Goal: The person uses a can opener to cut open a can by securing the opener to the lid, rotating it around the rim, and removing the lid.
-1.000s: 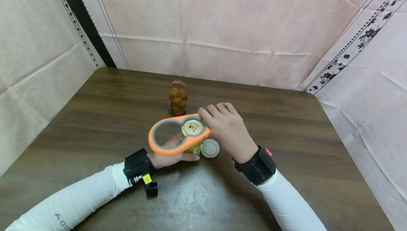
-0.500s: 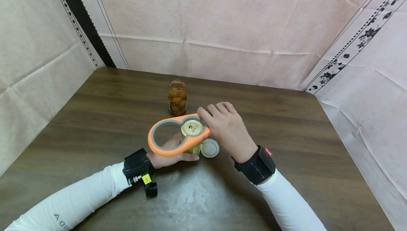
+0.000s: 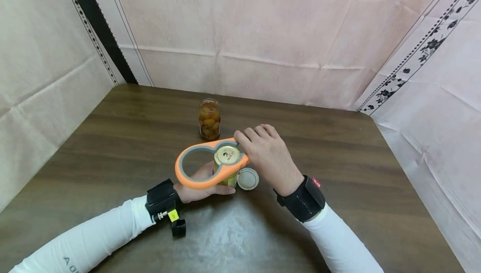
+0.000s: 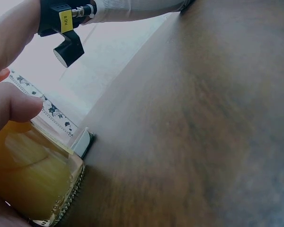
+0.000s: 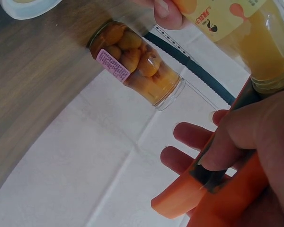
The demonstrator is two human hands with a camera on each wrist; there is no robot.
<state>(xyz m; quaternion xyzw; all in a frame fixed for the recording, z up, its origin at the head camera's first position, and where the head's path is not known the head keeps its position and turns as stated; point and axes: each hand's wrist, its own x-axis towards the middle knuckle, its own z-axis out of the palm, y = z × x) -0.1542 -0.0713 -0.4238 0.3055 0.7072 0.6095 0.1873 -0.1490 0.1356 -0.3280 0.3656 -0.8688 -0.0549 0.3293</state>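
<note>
Left hand [image 3: 194, 193]: wrapped around the body of the jar [image 3: 231, 180]
Right hand [image 3: 267, 156]: clamped on the opener [image 3: 226, 172], its thumb pressing the handle
Jar: upright, nearer the person than the fruit jar [image 3: 209, 120], yellow contents showing through the glass
Cap [image 3: 227, 154]: on the jar, ringed by the opener's narrower loop
Opener: orange with a grey inner edge, wider loop over the left hand
Fruit jar: uncapped, standing on the desk [image 3: 319, 152]
Loose lid [image 3: 248, 179]: flat on the desk, just right of the jar

White sleeves [image 3: 94, 232] meet black wristbands [image 3: 302, 198], both bearing yellow labels [image 3: 173, 215].
</note>
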